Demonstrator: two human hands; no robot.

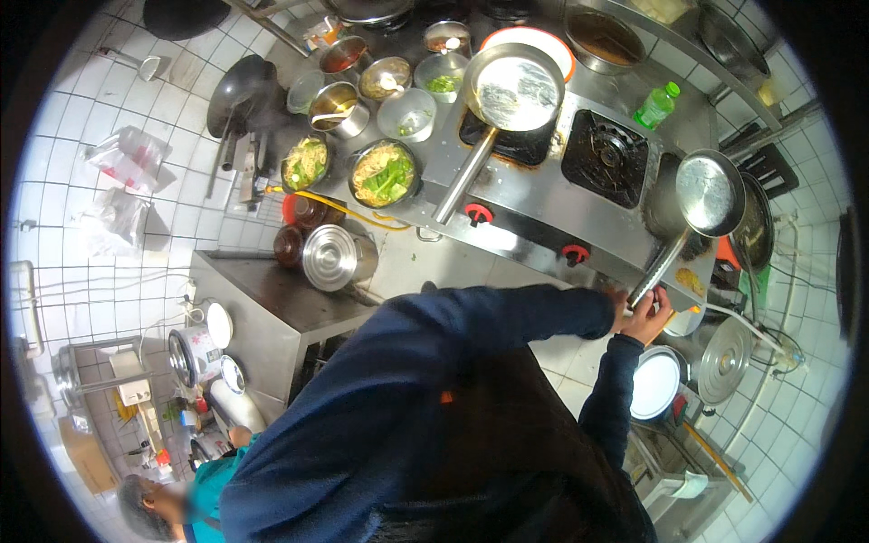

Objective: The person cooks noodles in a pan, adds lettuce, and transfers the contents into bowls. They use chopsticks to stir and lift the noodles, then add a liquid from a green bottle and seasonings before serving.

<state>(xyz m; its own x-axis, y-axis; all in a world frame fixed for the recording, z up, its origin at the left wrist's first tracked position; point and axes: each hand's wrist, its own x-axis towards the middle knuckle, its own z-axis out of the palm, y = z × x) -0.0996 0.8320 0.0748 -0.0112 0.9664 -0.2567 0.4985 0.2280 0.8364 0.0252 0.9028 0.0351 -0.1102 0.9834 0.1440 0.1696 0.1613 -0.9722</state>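
Observation:
Both hands are at the right front corner of the steel gas stove, by the handle of a steel frying pan. My right hand has its fingers bent beside the handle's end. A thin orange-yellow tube or stick runs by its palm; whether I grip it is unclear. My left hand is mostly hidden by its dark sleeve and the handle. The pan rests tilted at the stove's right end and looks bare inside. A larger frying pan sits over the left burner; the right burner is uncovered.
Two dark bowls of noodles with greens stand left of the stove, near several seasoning pots. A green bottle is behind the burners. A lidded steel pot stands below. Another person is at lower left.

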